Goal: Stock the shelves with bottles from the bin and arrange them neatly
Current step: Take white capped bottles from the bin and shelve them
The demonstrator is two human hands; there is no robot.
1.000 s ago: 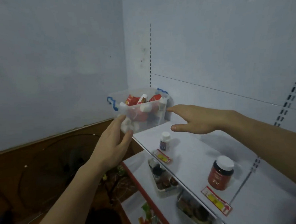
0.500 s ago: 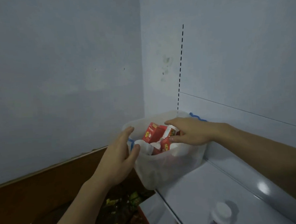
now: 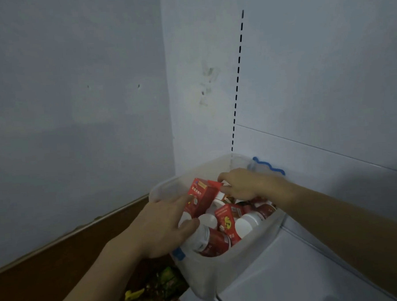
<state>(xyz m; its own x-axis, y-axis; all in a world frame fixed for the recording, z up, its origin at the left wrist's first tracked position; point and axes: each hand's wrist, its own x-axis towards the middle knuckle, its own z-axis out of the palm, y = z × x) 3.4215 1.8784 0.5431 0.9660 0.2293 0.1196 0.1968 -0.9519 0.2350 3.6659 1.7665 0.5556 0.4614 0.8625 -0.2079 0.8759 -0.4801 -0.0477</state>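
A translucent plastic bin (image 3: 222, 275) sits at the left end of the white shelf (image 3: 295, 269), in the corner. It holds several red bottles with white caps, one lying at the front (image 3: 212, 240), and red boxes (image 3: 198, 196). My left hand (image 3: 162, 226) reaches over the bin's near-left rim, its fingers fairly straight against the tall red box and its thumb on the lying bottle's cap. My right hand (image 3: 247, 184) is deep in the bin at the back. Its curled fingers and thumb pinch the top of a bottle that is mostly hidden beneath it.
Blue handles mark the bin's far end (image 3: 268, 165) and near end (image 3: 178, 253). The shelf's slotted upright (image 3: 237, 79) and the grey back panel rise behind it. Left of the shelf is a brown wooden surface (image 3: 61, 272), with dim packaged goods (image 3: 154, 290) lower down.
The view has closed in on the bin. My left hand went from the bin's outer wall over the rim onto the red box. My right hand dug deeper among the bottles.
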